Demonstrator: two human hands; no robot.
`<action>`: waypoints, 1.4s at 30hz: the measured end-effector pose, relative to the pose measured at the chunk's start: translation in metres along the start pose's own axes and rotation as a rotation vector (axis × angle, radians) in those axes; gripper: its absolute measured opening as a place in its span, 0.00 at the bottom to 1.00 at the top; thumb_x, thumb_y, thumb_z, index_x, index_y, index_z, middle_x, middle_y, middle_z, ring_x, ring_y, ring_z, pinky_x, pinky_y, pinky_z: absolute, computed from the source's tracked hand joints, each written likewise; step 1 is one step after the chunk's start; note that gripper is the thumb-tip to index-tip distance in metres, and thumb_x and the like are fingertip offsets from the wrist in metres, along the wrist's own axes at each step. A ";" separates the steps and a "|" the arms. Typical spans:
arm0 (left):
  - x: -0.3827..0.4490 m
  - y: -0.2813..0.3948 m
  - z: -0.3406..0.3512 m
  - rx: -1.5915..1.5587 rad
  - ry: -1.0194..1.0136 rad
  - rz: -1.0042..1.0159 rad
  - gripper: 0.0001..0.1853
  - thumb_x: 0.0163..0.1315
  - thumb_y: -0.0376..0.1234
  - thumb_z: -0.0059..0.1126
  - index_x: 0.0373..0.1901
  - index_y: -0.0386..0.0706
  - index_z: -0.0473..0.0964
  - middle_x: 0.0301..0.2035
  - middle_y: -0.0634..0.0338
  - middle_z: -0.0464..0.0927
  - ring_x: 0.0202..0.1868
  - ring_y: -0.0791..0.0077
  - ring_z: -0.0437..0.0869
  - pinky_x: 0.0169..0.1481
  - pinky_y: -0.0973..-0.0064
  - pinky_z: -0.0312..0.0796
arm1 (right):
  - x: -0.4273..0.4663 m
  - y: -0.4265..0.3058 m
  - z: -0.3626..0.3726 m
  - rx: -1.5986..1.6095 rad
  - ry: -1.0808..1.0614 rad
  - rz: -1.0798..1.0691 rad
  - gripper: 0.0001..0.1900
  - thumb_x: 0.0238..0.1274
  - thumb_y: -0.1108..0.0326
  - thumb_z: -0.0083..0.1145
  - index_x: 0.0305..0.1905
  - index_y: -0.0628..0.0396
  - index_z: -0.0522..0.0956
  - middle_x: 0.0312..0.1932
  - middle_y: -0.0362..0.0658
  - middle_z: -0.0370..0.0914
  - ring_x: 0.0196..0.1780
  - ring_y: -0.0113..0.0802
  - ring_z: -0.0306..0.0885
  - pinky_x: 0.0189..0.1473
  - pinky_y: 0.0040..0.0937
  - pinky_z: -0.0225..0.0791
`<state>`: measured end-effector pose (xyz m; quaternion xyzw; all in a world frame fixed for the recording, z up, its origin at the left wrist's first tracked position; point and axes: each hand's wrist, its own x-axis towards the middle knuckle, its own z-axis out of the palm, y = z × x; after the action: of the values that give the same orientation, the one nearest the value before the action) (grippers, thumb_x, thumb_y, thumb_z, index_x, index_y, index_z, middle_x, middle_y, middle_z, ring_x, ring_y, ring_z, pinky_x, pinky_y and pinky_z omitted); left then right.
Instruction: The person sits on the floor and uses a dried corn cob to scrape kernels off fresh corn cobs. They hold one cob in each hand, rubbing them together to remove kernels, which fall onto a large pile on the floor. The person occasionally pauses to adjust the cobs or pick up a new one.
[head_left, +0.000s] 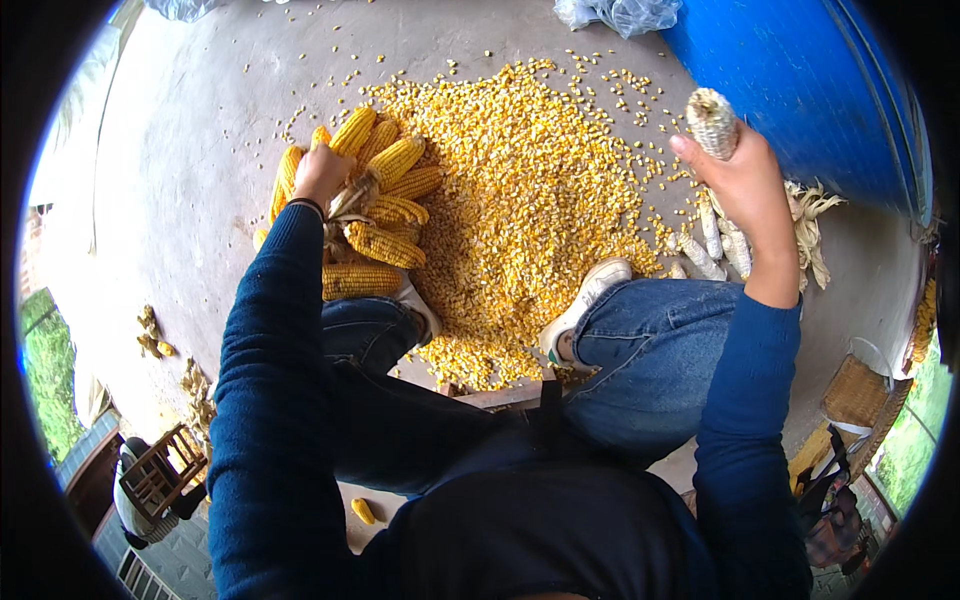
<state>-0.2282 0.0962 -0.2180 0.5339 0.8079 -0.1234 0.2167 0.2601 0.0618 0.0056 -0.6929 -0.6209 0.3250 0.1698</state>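
Observation:
My left hand (321, 174) is on a pile of yellow corn ears (386, 244) beside my left shoe, its fingers closed around the end of one ear (320, 137); how firm the grip is cannot be seen. At the right, my right hand (739, 169) holds up a bare corn cob (711, 124) with its thumb apart from it. A wide heap of loose corn kernels (525, 202) lies on the floor between and beyond my feet. Several stripped cobs (701, 255) lie below my right hand, with dry husks (814, 229) beside them.
A large blue plastic barrel (787, 82) stands at the upper right, near clear plastic bags (622, 15). My white shoes (592, 300) flank the kernels. A wooden chair (161, 472) is at the lower left, a woven basket (859, 394) at the lower right. One ear (363, 511) lies behind my legs.

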 end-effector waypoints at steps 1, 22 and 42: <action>-0.001 0.004 -0.001 0.010 -0.035 0.020 0.31 0.48 0.49 0.64 0.46 0.33 0.76 0.47 0.41 0.77 0.52 0.50 0.78 0.56 0.62 0.71 | 0.000 -0.004 0.003 -0.003 -0.014 -0.005 0.20 0.52 0.55 0.67 0.41 0.61 0.79 0.29 0.45 0.80 0.30 0.28 0.75 0.37 0.31 0.70; -0.087 -0.019 -0.032 -0.862 -0.669 0.472 0.25 0.49 0.26 0.63 0.52 0.33 0.70 0.44 0.59 0.77 0.47 0.75 0.75 0.55 0.75 0.68 | 0.032 -0.022 0.256 1.514 -0.384 0.602 0.23 0.55 0.62 0.64 0.54 0.54 0.68 0.44 0.44 0.72 0.49 0.36 0.73 0.48 0.38 0.73; -0.103 0.005 0.018 0.422 -0.322 0.663 0.25 0.56 0.41 0.56 0.50 0.33 0.69 0.27 0.52 0.81 0.31 0.55 0.84 0.37 0.59 0.74 | 0.045 -0.137 0.270 0.357 0.113 -1.105 0.14 0.43 0.79 0.56 0.40 0.63 0.75 0.33 0.51 0.77 0.40 0.43 0.77 0.44 0.38 0.73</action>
<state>-0.1848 0.0075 -0.1838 0.7715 0.5052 -0.2916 0.2541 -0.0206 0.0834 -0.1152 -0.2429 -0.8158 0.2503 0.4614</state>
